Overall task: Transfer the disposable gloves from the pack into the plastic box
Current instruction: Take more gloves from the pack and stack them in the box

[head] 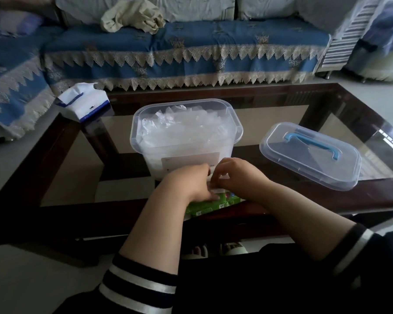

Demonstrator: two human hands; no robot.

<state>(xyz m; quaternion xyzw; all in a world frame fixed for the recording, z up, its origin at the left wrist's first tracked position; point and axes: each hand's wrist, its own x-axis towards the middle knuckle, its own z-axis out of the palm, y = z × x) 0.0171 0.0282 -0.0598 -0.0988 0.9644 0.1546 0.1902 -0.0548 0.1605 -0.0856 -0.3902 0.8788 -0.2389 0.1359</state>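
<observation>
Your left hand (192,183) presses the green pack (204,206) down; your right hand (237,175) pinches its white top; beyond, gloves (184,125) fill the plastic box (145,114).

A dark-framed glass table (327,114) stood on a pale floor (21,279) before a blue, lace-trimmed sofa (191,48) in dim light.

My left hand (191,182) and right hand (235,175) cover most of the green pack (204,206); its print is too small to read; I cannot tell what my fingertips pinch; the box label (191,160) is unreadable; the tissue pack (84,103) hides the table's (327,200) far left corner.
</observation>
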